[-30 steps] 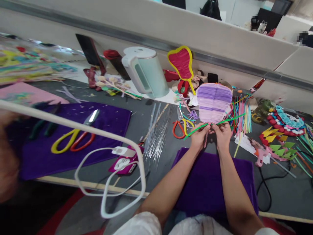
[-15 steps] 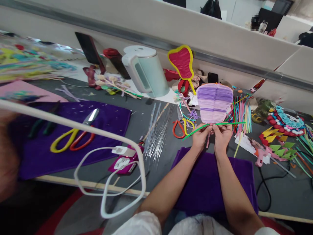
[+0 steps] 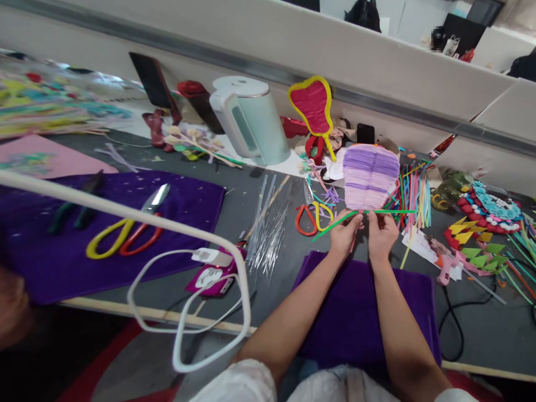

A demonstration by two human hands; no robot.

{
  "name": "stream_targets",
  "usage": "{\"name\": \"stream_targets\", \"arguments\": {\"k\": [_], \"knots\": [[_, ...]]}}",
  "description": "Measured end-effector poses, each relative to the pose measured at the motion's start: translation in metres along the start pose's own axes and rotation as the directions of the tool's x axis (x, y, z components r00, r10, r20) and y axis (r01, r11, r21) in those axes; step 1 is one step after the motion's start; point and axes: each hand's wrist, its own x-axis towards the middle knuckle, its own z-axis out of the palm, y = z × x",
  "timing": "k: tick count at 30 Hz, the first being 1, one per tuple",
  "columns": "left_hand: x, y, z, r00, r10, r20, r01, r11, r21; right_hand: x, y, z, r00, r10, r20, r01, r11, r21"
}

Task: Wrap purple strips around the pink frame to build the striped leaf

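A fan shape (image 3: 371, 174) of purple and pale pink pipe cleaner rows stands above my hands, its short pink stem running down between them. A green pipe cleaner (image 3: 400, 211) crosses the base of the fan, one end slanting down to the left. My left hand (image 3: 344, 233) is closed around the stem, pinching the green strand against it. Just to the right, my right hand (image 3: 382, 234) has thumb and fingers pinched on the same green pipe cleaner. Beneath my wrists lies a folded purple cloth (image 3: 352, 312).
Scissors (image 3: 315, 216) lie left of my hands, beside thin wires (image 3: 270, 240). A kettle (image 3: 255, 120) and a red-and-yellow fan (image 3: 312, 106) stand behind. At right are a pipe cleaner bundle (image 3: 419, 195) and a pink glue gun (image 3: 444, 271). A white cable (image 3: 201, 228) loops at left, near another person's blurred arm (image 3: 12, 307).
My right hand has shifted slightly right, apart from my left. The fan has turned a little. At far left, the other person's arm has moved down, away from the pink sheet.
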Motion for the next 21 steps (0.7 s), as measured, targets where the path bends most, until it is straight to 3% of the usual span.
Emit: {"name": "stream_targets", "arguments": {"k": [10, 21], "knots": [[0.0, -0.002, -0.001, 0.998, -0.063, -0.005, 0.063, 0.997, -0.053, 0.002, -0.002, 0.001, 0.994, 0.11, -0.021, -0.106, 0.985, 0.133], [0.002, 0.002, -0.001, 0.997, -0.073, 0.008, 0.074, 0.992, -0.104, -0.003, -0.01, 0.004, 0.989, 0.149, -0.006, -0.142, 0.954, 0.263]]}}
